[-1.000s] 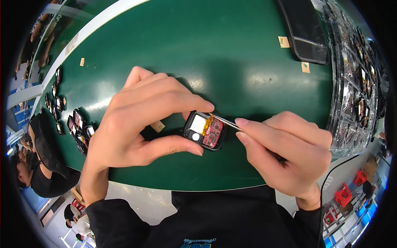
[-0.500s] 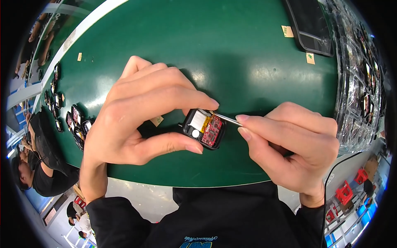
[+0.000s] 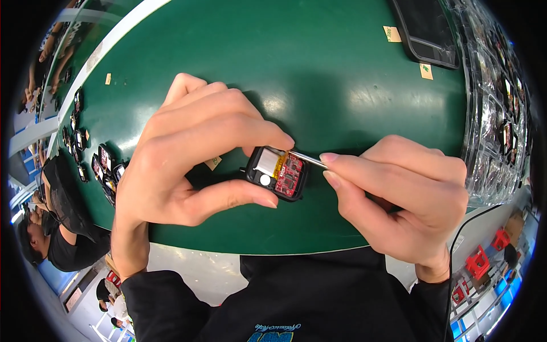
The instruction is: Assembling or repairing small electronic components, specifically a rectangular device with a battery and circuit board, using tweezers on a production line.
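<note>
My left hand (image 3: 194, 154) pinches a small black watch-like case (image 3: 296, 199) between thumb and forefinger, its inside facing up. In the case lie a silver battery (image 3: 266, 161), a red circuit board (image 3: 290, 176), yellow tape (image 3: 280, 166) and a white round part (image 3: 265, 179). My right hand (image 3: 401, 196) holds a slim pointed metal tool (image 3: 310, 159) between thumb and forefinger. Its tip meets the upper edge of the case by the yellow tape, close to my left fingertip. The tool's rear end is hidden in my right hand.
Several similar opened cases (image 3: 106, 165) lie at the left of the green table (image 3: 319, 34). Clear plastic trays (image 3: 490, 142) with parts stand stacked at the right. A black phone-like device (image 3: 427, 34) and paper labels (image 3: 392, 34) lie at the far right. A person (image 3: 71, 242) sits at the left.
The view has shifted slightly. The case and both hands appear a little further up and left; the tool's tip stays at the same edge of the case.
</note>
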Motion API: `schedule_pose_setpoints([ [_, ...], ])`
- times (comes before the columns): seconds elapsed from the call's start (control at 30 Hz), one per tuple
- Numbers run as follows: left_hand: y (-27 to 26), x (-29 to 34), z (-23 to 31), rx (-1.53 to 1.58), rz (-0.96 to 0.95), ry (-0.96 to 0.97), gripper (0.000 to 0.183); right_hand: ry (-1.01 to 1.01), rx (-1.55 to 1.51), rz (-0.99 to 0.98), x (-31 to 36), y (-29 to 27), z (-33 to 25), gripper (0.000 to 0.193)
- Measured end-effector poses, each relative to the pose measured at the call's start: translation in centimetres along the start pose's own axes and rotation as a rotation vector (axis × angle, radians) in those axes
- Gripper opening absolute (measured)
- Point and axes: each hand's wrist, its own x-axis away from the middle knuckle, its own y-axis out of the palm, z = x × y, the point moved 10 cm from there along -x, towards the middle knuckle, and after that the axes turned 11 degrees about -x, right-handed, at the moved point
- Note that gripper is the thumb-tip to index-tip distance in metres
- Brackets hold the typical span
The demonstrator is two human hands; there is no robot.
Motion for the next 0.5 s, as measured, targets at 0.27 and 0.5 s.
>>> schedule_pose_setpoints([
  [0.27,-0.15,0.19,0.14,0.005,0.042,0.018,0.061,0.027,0.003,0.006,-0.03,-0.03,-0.22,0.027],
  [0.5,-0.02,0.55,0.07,0.002,0.026,-0.012,0.061,0.027,0.010,0.016,0.17,0.22,-0.26,0.027],
])
